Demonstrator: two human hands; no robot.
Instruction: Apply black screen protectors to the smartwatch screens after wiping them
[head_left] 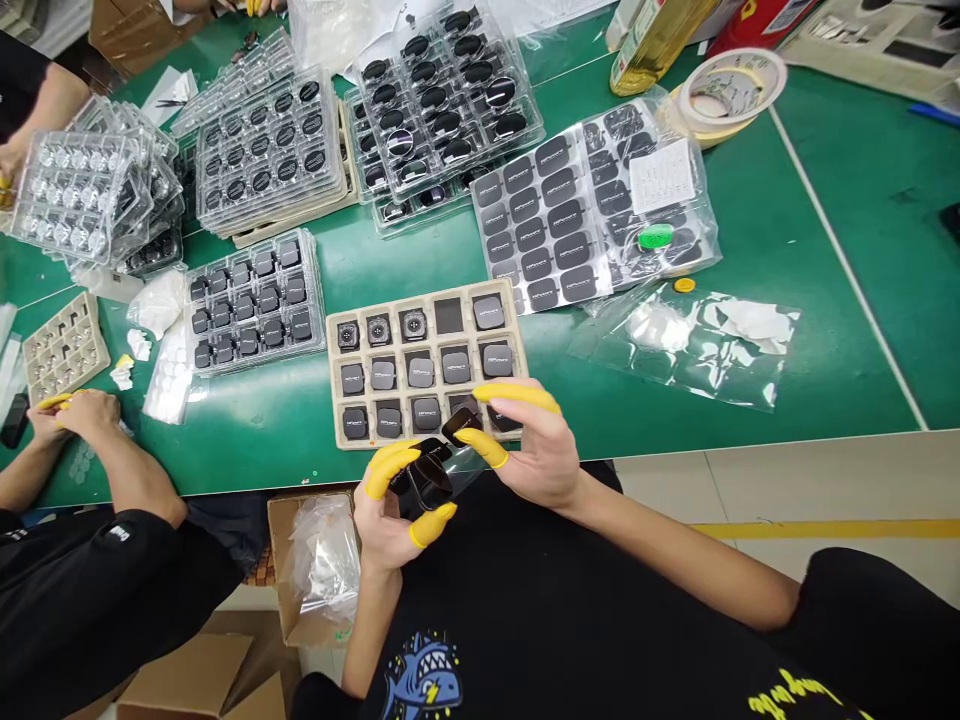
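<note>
Yellow finger cots cover the thumb and fingertips of both my hands. My left hand (386, 515) grips a glossy dark rounded-square piece (431, 482) by its edges, in front of the table edge. Close beside it, my right hand (540, 445) pinches a dark label (461, 425) between thumb and finger, with some clear film below. Just beyond my hands lies a beige compartment tray (431, 397). Most of its pockets hold dark rounded-square pieces with pale lettering; a few at the back show a different face. My right hand hides part of its near right corner.
Sheets of dark labels (536, 225) lie behind the tray, beside a clear bag (705, 345). Clear blister trays (255, 300) are stacked left and behind. Tape rolls (731, 90) and a yellow-liquid bottle (656, 45) stand back right. A co-worker's hands (82, 410) are at left.
</note>
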